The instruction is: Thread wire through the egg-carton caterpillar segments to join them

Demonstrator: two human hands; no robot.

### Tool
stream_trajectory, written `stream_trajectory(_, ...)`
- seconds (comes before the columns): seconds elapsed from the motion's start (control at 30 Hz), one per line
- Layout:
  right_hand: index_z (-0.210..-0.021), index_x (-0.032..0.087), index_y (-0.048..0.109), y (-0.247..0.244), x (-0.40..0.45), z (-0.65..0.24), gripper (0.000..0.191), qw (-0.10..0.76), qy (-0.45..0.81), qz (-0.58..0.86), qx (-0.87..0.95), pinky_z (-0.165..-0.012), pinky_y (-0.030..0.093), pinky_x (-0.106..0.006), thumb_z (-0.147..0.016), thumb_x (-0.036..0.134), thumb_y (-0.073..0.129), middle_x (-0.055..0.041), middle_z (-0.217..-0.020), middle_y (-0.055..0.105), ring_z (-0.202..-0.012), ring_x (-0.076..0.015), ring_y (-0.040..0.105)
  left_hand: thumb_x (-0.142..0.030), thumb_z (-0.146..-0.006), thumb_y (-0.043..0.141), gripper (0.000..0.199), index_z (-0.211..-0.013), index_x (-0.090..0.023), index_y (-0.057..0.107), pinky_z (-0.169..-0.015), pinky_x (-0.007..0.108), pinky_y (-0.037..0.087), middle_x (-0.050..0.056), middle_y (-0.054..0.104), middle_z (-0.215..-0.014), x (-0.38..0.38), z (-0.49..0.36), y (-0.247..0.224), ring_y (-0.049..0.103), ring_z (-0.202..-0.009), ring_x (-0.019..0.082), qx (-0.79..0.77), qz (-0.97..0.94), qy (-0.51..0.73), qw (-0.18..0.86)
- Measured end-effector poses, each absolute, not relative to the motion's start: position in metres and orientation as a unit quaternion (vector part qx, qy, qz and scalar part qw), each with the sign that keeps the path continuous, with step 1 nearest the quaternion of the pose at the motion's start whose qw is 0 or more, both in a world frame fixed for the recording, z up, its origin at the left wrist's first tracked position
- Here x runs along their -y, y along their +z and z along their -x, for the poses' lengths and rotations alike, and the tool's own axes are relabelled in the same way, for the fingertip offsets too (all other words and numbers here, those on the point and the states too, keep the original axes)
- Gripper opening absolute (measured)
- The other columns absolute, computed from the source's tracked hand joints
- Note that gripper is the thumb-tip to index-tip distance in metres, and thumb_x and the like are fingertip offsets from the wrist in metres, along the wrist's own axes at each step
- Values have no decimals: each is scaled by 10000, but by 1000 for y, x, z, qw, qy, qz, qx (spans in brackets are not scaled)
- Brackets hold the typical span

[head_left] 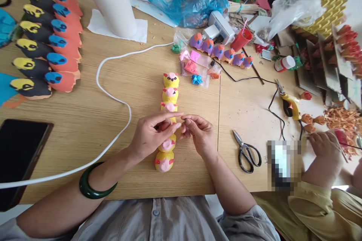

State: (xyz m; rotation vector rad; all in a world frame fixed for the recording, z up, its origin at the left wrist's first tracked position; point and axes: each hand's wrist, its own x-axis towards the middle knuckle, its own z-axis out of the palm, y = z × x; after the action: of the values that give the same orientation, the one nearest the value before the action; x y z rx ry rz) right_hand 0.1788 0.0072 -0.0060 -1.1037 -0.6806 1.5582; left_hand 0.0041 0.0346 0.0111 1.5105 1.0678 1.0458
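Observation:
A row of yellow clay-covered egg-carton cups (165, 156) runs away from me on the wooden table, with pink and red clay pieces on each. The farthest cup (171, 79) also bears small black marks. My left hand (154, 130) is over the middle of the row, its index finger and thumb stretched out and apart, the other fingers curled. Just to the right, my right hand (199, 131) pinches a tiny dark bit (185, 119) between thumb and index finger. Its exact kind is too small to make out. Both hands hide the cups in the middle.
Small bags of coloured clay (194, 66) lie beyond the row, near purple cups (217, 51). Black-handled scissors (247, 152) and yellow pliers (291, 105) lie right. A white cable (128, 111) crosses the left side. Another person's hand (325, 147) works at far right.

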Motion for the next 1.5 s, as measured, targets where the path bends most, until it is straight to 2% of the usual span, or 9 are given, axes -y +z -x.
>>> stream_trajectory(0.07,-924,230,830,-5,-7,-178,247,526,658,462,279,-504,541,-218,-823,451,874,41,-636,707,-483,-74,571,-154,-896,750,269,-1139,-214,849,-543,159,436,-93,449,-569,-35,-4,10,430,-519,63,-428,-637,433,473)
stream_trajectory(0.23,-875,218,821,-2,-7,-175,247,519,679,441,273,-490,579,-220,-817,449,881,39,-627,710,-476,-72,533,-174,-923,755,195,-1092,-181,852,-575,178,460,-43,650,-649,-35,-3,9,520,-561,76,-425,-664,428,443)
stream_trajectory(0.4,-836,203,804,-1,-6,-175,249,513,680,434,292,-499,581,-200,-856,446,853,34,-638,718,-480,-64,544,-194,-924,762,143,-1032,-187,855,-588,208,469,-18,710,-681,-35,-3,10,558,-573,94,-429,-663,436,432)
stream_trajectory(0.7,-893,214,753,0,-5,-176,318,496,682,450,294,-513,605,-233,-845,513,851,44,-672,705,-491,-79,558,-259,-894,762,115,-950,-232,858,-528,226,412,-46,619,-610,-36,-2,13,470,-534,94,-470,-608,404,496)
stream_trajectory(0.83,-845,207,731,0,-5,-176,346,503,669,465,287,-524,618,-235,-818,521,874,47,-658,692,-495,-78,562,-287,-882,780,227,-1089,-237,859,-522,212,419,-66,568,-577,-36,-2,14,457,-519,86,-476,-598,392,511)
stream_trajectory(0.97,-840,207,734,2,-6,-176,312,505,677,451,290,-492,569,-210,-850,494,855,44,-655,696,-494,-80,590,-301,-901,771,232,-1106,-241,861,-622,220,522,0,791,-804,-36,-2,15,639,-650,117,-461,-614,384,513)
stream_trajectory(1.07,-820,203,730,3,-5,-175,305,500,683,440,299,-477,528,-197,-882,485,828,39,-642,691,-505,-87,621,-270,-919,746,167,-1030,-248,869,-703,229,562,22,845,-949,-36,-3,15,720,-763,139,-442,-630,398,500)
stream_trajectory(1.33,-823,206,715,1,-3,-175,379,493,677,460,295,-527,597,-240,-876,570,806,29,-681,699,-530,-95,600,-352,-875,794,144,-854,-210,807,-577,225,500,-19,757,-693,-35,-3,17,609,-569,111,-491,-619,389,473)
stream_trajectory(1.5,-826,207,727,1,-3,-176,350,497,685,449,287,-524,606,-240,-874,542,819,30,-691,692,-541,-95,588,-295,-898,763,112,-917,-215,839,-568,227,468,-11,763,-721,-35,-3,16,584,-574,103,-480,-623,401,470)
